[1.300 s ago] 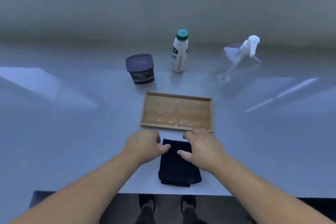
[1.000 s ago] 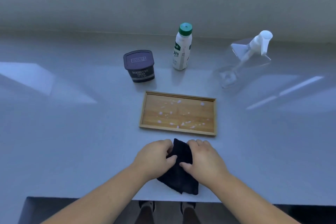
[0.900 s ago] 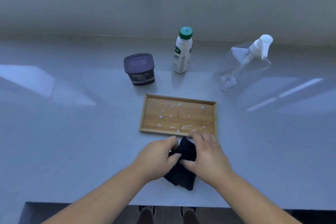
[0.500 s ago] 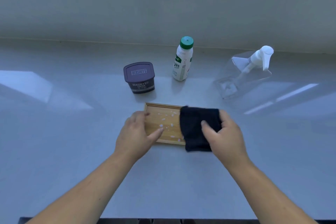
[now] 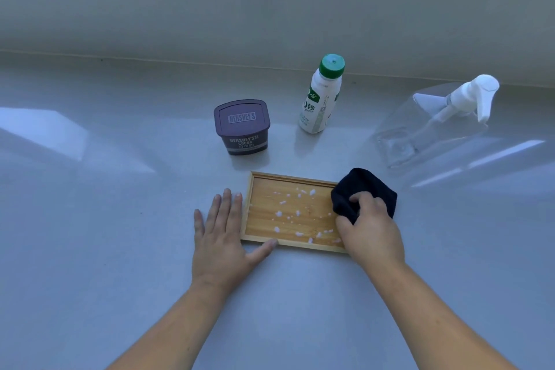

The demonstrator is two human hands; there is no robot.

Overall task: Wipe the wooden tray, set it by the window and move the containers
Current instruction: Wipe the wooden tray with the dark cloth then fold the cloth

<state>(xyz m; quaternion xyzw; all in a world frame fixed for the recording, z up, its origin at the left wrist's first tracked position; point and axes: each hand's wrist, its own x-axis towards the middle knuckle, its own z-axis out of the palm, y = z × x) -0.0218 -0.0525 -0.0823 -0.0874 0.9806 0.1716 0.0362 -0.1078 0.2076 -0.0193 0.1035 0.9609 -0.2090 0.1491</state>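
A shallow wooden tray [image 5: 292, 186] lies on the grey counter, its floor dotted with several white specks. My right hand [image 5: 371, 230] grips a bunched black cloth [image 5: 365, 186] that rests on the tray's right end. Flat on the counter, my left hand [image 5: 223, 237] lies against the tray's left edge, fingers spread and thumb touching the front rim. Behind the tray stand a dark cocoa tub [image 5: 242, 127] and a white bottle with a green cap [image 5: 322, 94].
A clear spray bottle [image 5: 435, 123] with a white trigger head stands at the back right. The grey counter [image 5: 105, 234] runs to a wall at the back. Pale light patches lie on the counter at left and right.
Both hands lifted the black cloth from the counter's front. The right hand carried it onto the tray, then toward the tray's right end. The left hand moved to the tray's left edge.
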